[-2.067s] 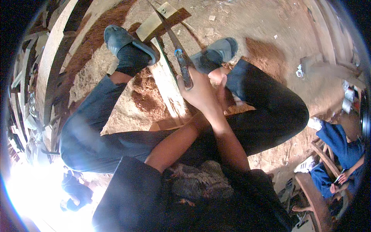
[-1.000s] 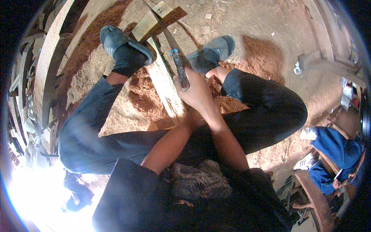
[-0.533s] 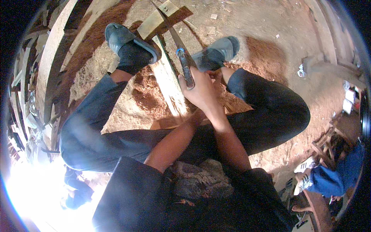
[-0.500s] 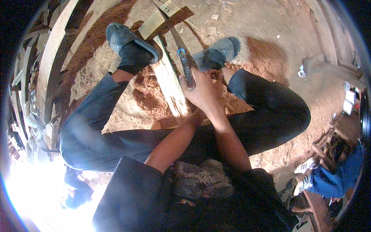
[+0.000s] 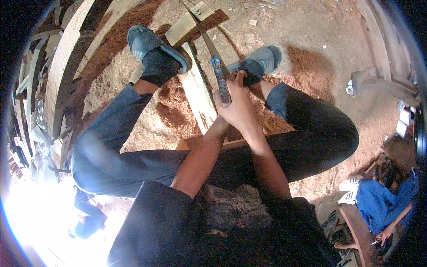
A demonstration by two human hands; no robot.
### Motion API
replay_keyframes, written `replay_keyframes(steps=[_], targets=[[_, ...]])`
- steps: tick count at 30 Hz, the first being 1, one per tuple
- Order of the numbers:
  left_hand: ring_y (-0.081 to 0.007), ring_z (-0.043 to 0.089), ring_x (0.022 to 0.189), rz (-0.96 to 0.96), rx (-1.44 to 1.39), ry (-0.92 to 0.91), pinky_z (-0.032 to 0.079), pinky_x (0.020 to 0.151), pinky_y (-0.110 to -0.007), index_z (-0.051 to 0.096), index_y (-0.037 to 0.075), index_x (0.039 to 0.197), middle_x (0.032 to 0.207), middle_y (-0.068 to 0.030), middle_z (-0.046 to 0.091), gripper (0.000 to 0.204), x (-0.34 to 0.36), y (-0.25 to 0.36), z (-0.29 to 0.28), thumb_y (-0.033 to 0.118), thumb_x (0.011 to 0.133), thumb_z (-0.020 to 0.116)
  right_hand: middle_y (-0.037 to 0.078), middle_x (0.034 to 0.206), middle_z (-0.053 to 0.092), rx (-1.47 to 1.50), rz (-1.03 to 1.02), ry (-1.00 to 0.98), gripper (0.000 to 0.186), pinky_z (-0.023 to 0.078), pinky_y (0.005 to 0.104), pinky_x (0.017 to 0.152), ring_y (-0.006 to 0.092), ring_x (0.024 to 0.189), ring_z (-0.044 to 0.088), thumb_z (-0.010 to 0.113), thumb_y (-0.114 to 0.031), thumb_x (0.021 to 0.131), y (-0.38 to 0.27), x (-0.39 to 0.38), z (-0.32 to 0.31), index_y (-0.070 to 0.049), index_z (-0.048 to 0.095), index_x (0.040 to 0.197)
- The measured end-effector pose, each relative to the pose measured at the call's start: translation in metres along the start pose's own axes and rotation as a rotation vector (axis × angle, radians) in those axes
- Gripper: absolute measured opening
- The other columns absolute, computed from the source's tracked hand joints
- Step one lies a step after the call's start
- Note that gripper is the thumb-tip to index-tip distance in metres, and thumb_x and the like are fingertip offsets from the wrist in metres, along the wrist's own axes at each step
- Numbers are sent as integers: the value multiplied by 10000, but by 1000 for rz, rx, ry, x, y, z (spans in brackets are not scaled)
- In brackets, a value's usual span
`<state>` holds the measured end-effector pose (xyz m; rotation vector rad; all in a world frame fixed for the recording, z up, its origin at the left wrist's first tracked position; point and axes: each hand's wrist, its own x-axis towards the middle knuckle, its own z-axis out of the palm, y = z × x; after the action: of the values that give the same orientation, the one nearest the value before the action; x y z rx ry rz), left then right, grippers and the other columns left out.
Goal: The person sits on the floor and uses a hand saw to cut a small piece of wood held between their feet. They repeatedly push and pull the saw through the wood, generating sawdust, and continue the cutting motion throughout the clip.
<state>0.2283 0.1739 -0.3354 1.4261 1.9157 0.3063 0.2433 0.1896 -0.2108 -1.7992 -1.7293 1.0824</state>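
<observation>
At upper left, a sandalled foot (image 5: pixel 149 44) sits close beside the pale plank (image 5: pixel 195 95), perhaps to steady it. A wooden block (image 5: pixel 181 31) lies crosswise at the plank's upper end, the long-bladed tool (image 5: pixel 210 48) slanting over it. The left hand (image 5: pixel 241 78), mostly hidden, crosses beneath; its grip cannot be told. The right hand (image 5: pixel 238 104), knuckles upward at centre, clenches the tool's handle (image 5: pixel 222 82).

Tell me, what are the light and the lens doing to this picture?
In the head view, glare washes out the lower left; the planks at left look bowed, probably by the lens; the long pale board is strongly lit; the saw and right hand look fairly clear.
</observation>
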Motion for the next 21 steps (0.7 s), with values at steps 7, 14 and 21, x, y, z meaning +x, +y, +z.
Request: replay_keyframes(steps=[7, 14, 21], targets=[[-369, 456, 1086, 11, 19, 30, 352, 954, -454, 529, -13, 1078, 1106, -217, 544, 663, 7, -1, 1, 586, 801, 598, 236, 791, 608, 190, 59, -56, 235, 471, 535, 702, 451, 749, 594, 643, -248, 809, -6, -1, -5, -25, 601, 871], [-374, 457, 1088, 22, 33, 65, 352, 956, -459, 538, -10, 1068, 1105, -217, 546, 653, 11, -3, 3, 578, 792, 610, 256, 795, 561, 63, -32, 38, 182, 458, 494, 690, 439, 769, 574, 630, -171, 843, -4, -2, -5, -1, 568, 861], [-379, 459, 1090, 27, 47, 84, 352, 958, -465, 547, -7, 1057, 1104, -216, 547, 643, 14, -4, 5, 570, 783, 622, 252, 795, 573, -21, 70, -77, 213, 464, 493, 708, 430, 803, 584, 624, -216, 850, -17, 0, -24, -8, 578, 858]])
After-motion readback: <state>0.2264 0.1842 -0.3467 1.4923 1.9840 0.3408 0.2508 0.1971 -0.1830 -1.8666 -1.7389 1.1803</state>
